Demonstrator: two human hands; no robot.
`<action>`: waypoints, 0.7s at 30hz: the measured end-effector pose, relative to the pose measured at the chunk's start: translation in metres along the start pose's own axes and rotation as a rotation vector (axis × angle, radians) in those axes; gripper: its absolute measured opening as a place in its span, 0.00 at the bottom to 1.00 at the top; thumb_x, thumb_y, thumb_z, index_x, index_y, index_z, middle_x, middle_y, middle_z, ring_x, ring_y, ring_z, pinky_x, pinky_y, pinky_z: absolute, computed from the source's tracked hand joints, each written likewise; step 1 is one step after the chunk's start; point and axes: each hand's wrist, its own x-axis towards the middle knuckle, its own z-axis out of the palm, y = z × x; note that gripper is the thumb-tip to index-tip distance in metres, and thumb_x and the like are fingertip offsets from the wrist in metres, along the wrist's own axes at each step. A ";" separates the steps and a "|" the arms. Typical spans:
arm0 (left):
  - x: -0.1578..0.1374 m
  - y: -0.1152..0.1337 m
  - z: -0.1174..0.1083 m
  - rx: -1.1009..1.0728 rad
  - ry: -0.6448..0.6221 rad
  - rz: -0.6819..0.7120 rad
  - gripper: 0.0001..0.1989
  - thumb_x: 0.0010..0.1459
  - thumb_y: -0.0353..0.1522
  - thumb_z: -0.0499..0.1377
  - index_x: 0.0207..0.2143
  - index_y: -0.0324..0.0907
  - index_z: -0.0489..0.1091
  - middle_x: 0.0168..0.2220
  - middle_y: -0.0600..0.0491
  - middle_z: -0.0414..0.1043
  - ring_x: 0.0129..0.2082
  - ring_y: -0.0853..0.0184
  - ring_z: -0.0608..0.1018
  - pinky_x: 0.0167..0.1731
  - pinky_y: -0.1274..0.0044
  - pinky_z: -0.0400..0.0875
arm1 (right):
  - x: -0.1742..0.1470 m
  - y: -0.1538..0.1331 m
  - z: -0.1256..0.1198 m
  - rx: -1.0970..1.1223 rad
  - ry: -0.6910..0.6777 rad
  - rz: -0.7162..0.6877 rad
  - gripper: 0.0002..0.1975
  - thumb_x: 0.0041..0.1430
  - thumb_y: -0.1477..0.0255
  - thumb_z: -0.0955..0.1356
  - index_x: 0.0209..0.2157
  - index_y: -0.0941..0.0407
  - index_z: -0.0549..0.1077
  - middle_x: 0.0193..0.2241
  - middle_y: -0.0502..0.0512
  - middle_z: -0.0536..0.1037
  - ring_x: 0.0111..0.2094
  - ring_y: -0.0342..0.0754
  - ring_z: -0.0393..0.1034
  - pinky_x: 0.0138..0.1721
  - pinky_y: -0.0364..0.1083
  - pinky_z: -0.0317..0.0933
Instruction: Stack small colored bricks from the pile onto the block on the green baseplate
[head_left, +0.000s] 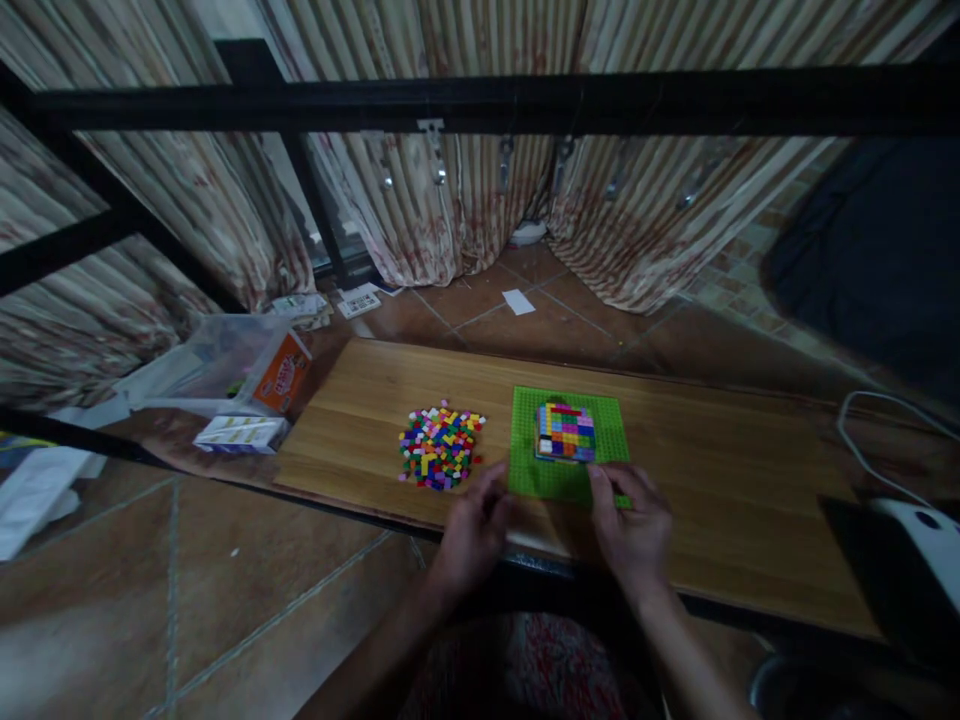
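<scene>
A low block of multicoloured toy building bricks (566,434) stands on a green baseplate (529,480). My right hand (634,515) is over the baseplate's front right part, thumb and forefinger drawn together beside the block's near right corner. Whatever lies between those fingertips is too small to make out. To the left is a loose pile of small bricks (441,445) in many colours. Between this pile and the baseplate, at the table's front edge, my left hand (474,530) has loosely bent fingers apart from the thumb, a little blurred, with nothing visible in them.
The wooden table (720,480) has a black frame bar (480,105) beyond it. A clear plastic bin (232,360) with an orange label and a white-and-yellow box (241,434) are at the left. A white device (919,540) with a cable is at the right.
</scene>
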 end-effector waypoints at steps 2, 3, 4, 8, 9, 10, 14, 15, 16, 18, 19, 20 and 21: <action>-0.012 -0.004 -0.025 0.073 0.133 0.020 0.19 0.59 0.36 0.55 0.52 0.43 0.67 0.34 0.52 0.74 0.33 0.67 0.74 0.34 0.77 0.67 | -0.013 -0.007 0.001 0.034 -0.054 -0.002 0.09 0.61 0.67 0.65 0.30 0.54 0.74 0.30 0.53 0.74 0.32 0.48 0.69 0.36 0.46 0.62; -0.018 -0.007 -0.038 0.114 0.198 0.034 0.16 0.59 0.36 0.55 0.49 0.43 0.68 0.37 0.51 0.75 0.36 0.66 0.75 0.37 0.77 0.67 | -0.021 -0.012 0.003 0.054 -0.104 0.001 0.09 0.61 0.67 0.65 0.30 0.54 0.74 0.31 0.53 0.74 0.33 0.48 0.69 0.36 0.46 0.62; -0.022 -0.011 -0.050 0.164 0.254 0.040 0.14 0.59 0.36 0.55 0.46 0.43 0.69 0.38 0.51 0.75 0.37 0.66 0.76 0.38 0.76 0.67 | -0.029 -0.016 0.007 0.076 -0.173 0.006 0.09 0.62 0.67 0.65 0.30 0.53 0.74 0.31 0.53 0.74 0.33 0.48 0.70 0.36 0.46 0.63; -0.035 -0.024 -0.082 0.447 0.347 0.021 0.06 0.57 0.34 0.57 0.37 0.45 0.70 0.31 0.53 0.74 0.30 0.67 0.75 0.33 0.78 0.65 | -0.052 -0.033 0.034 0.127 -0.433 0.018 0.09 0.63 0.68 0.63 0.33 0.53 0.74 0.32 0.54 0.74 0.35 0.48 0.70 0.37 0.46 0.63; -0.036 -0.027 -0.085 0.506 0.349 0.023 0.06 0.56 0.34 0.57 0.36 0.45 0.70 0.30 0.53 0.73 0.29 0.67 0.75 0.32 0.78 0.64 | -0.054 -0.036 0.042 0.124 -0.476 0.018 0.09 0.64 0.68 0.62 0.35 0.53 0.74 0.33 0.54 0.74 0.35 0.48 0.70 0.38 0.46 0.63; -0.036 -0.029 -0.086 0.553 0.347 0.028 0.06 0.56 0.34 0.57 0.36 0.45 0.70 0.30 0.53 0.73 0.29 0.67 0.75 0.31 0.78 0.64 | -0.054 -0.039 0.050 0.115 -0.510 0.013 0.09 0.63 0.68 0.62 0.36 0.54 0.74 0.33 0.54 0.74 0.36 0.48 0.70 0.38 0.47 0.63; -0.031 -0.032 -0.084 0.681 0.319 0.047 0.07 0.56 0.32 0.56 0.38 0.45 0.68 0.37 0.51 0.74 0.36 0.65 0.76 0.36 0.77 0.66 | -0.045 -0.050 0.081 0.060 -0.573 -0.040 0.09 0.62 0.69 0.62 0.37 0.54 0.74 0.34 0.54 0.75 0.36 0.48 0.70 0.40 0.47 0.63; -0.029 -0.032 -0.083 0.705 0.307 0.043 0.07 0.56 0.32 0.56 0.39 0.45 0.68 0.39 0.51 0.73 0.37 0.65 0.76 0.37 0.77 0.66 | -0.041 -0.053 0.087 0.050 -0.583 -0.062 0.09 0.62 0.69 0.62 0.37 0.53 0.74 0.35 0.54 0.75 0.37 0.48 0.70 0.40 0.47 0.63; -0.027 -0.032 -0.083 0.721 0.295 0.036 0.07 0.56 0.31 0.56 0.39 0.45 0.67 0.40 0.51 0.73 0.38 0.65 0.76 0.38 0.77 0.67 | -0.038 -0.057 0.094 0.039 -0.593 -0.085 0.09 0.62 0.69 0.62 0.38 0.53 0.74 0.35 0.54 0.75 0.38 0.49 0.70 0.40 0.47 0.63; -0.024 -0.033 -0.085 0.734 0.274 0.025 0.07 0.56 0.31 0.56 0.39 0.45 0.67 0.39 0.52 0.73 0.37 0.67 0.76 0.38 0.77 0.67 | -0.033 -0.064 0.105 0.014 -0.609 -0.129 0.10 0.61 0.69 0.63 0.39 0.53 0.74 0.37 0.55 0.75 0.40 0.50 0.69 0.42 0.48 0.64; -0.023 -0.033 -0.085 0.734 0.266 0.026 0.07 0.56 0.31 0.56 0.39 0.45 0.67 0.38 0.53 0.73 0.36 0.68 0.76 0.37 0.78 0.67 | -0.031 -0.067 0.111 -0.004 -0.613 -0.146 0.10 0.61 0.68 0.63 0.40 0.53 0.74 0.37 0.55 0.75 0.40 0.50 0.69 0.42 0.48 0.63; -0.022 -0.034 -0.086 0.734 0.258 0.030 0.07 0.56 0.31 0.55 0.39 0.45 0.67 0.37 0.53 0.73 0.35 0.68 0.76 0.37 0.78 0.67 | -0.029 -0.069 0.116 -0.021 -0.616 -0.161 0.10 0.60 0.68 0.64 0.41 0.53 0.74 0.37 0.56 0.75 0.41 0.51 0.69 0.43 0.49 0.63; -0.022 -0.034 -0.087 0.736 0.252 0.035 0.06 0.57 0.31 0.55 0.38 0.45 0.67 0.36 0.54 0.72 0.34 0.69 0.75 0.36 0.79 0.67 | -0.028 -0.070 0.121 -0.039 -0.617 -0.173 0.10 0.60 0.69 0.64 0.42 0.54 0.74 0.37 0.56 0.75 0.41 0.51 0.69 0.43 0.49 0.63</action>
